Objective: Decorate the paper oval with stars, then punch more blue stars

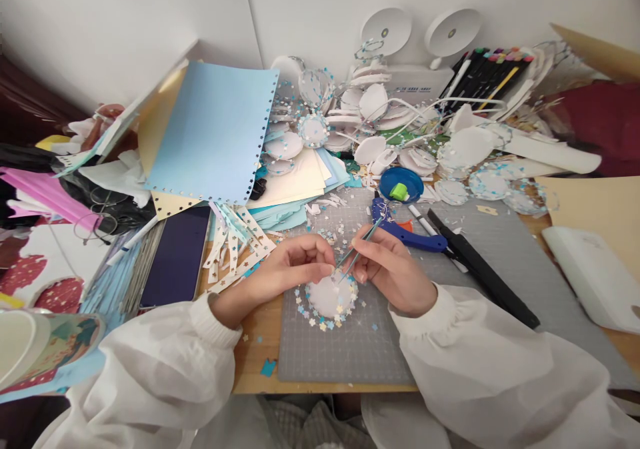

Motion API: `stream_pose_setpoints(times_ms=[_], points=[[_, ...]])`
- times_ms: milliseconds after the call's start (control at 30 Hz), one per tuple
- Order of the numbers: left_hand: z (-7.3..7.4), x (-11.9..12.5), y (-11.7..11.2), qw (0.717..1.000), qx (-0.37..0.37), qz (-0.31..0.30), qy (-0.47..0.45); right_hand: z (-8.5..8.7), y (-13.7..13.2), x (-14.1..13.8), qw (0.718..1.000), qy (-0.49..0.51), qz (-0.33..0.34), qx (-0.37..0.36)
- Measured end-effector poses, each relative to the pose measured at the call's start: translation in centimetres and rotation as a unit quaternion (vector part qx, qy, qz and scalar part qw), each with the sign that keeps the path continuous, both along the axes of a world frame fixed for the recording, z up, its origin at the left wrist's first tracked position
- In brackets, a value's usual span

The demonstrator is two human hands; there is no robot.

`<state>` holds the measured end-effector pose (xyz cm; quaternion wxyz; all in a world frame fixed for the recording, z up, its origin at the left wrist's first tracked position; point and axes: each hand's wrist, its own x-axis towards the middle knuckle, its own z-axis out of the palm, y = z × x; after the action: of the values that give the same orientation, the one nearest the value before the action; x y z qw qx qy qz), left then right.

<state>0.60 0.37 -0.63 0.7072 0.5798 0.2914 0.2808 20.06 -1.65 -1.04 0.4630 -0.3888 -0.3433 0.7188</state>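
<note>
Closely set pastel stars (pixel 323 325) round white disc (pixel 329 300), right hand (pixel 394 270) holding tweezers (pixel 369 236), left hand's (pixel 299 263) hold unclear

Pretty plain backdrop tbh: a whitish wall (pixel 320 2) runs right behind the table (pixel 251 377), with a thin, slightly slanted seam (pixel 252 17) splitting it. Table's light brown wood, showing mostly along the front edge. Far left there's a dark reddish-brown surface (pixel 30 79), can't tell what exactly. Light's soft and pretty even, shadows are faint.
</note>
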Motion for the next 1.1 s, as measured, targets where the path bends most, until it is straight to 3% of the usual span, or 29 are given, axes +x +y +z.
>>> stream_pose_setpoints(times_ms=[167,633,1100], points=[[0.4,0.2,0.0,1.0,0.008,0.003,0.011,0.0,-0.1,0.0,1.0,0.005,0.002,0.003],[-0.8,0.2,0.1,0.999,0.039,-0.009,0.005,-0.2,-0.1,0.0,1.0,0.001,0.012,0.008],[-0.7,0.1,-0.1,0.998,0.066,-0.014,0.014,0.2,-0.3,-0.1,1.0,-0.022,0.003,0.022]])
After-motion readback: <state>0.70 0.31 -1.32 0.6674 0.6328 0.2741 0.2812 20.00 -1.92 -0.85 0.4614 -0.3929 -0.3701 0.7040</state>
